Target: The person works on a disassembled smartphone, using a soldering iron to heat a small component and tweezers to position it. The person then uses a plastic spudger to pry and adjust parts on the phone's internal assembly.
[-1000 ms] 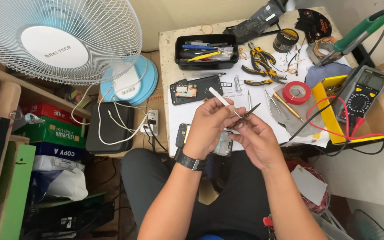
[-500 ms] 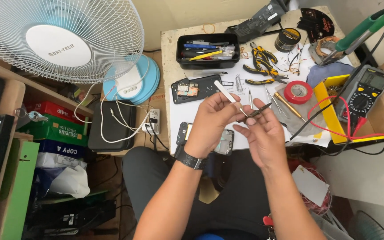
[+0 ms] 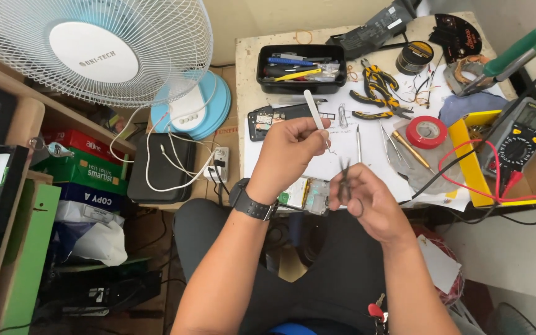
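Left hand [image 3: 290,149] pinches a white spudger [image 3: 313,109] upright; right hand [image 3: 367,201] fingers close on dark tweezers [image 3: 344,180] — both above the counter [image 3: 293,162]. Best kept steady, tips brought together slowly — the opened phone [image 3: 306,193] lies just below.

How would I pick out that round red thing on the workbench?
Start at the white table and go to its right side, where a yellow-edged meter lies. Just left of the meter is the red tape roll, lying flat. It is the only red ring there; the other roll, farther back, is black with a yellow band.
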